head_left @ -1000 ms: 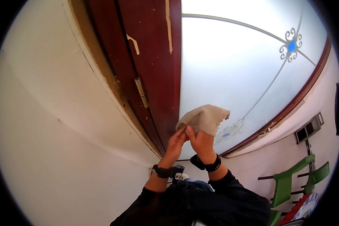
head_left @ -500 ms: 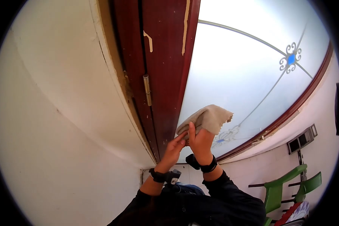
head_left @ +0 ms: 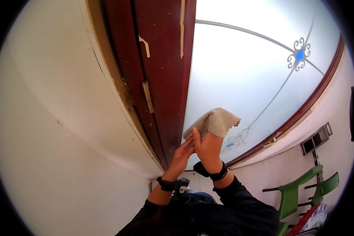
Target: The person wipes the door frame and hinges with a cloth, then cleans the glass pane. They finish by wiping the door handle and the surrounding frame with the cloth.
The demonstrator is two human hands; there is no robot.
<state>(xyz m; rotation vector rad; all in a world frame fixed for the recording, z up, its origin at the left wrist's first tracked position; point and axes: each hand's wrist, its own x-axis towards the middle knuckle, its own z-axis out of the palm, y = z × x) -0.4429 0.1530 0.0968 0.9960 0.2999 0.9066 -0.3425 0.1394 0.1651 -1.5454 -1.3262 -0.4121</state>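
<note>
A beige cloth with a zigzag-cut edge is draped over the fingers of my right hand, its corner hanging to the right. My right thumb presses up along the cloth's near side, and the other fingers are hidden beneath the fabric. Lower and to the left, my left hand grips the cloth's bottom edge, fingertips close to the right thumb. Both hands are in front of a frosted glass door panel, beside its dark red wooden frame.
A metal hinge joins the frame on the left, next to a pale wall. Drips of beige paint mark the wood. At lower right stand green chairs, with a grey wall box above them. Each wrist wears a black strap.
The view has shifted slightly, so the door frame and hinge sit farther left. The cloth looks smoother and less folded near my right thumb; both hands stay on it.
</note>
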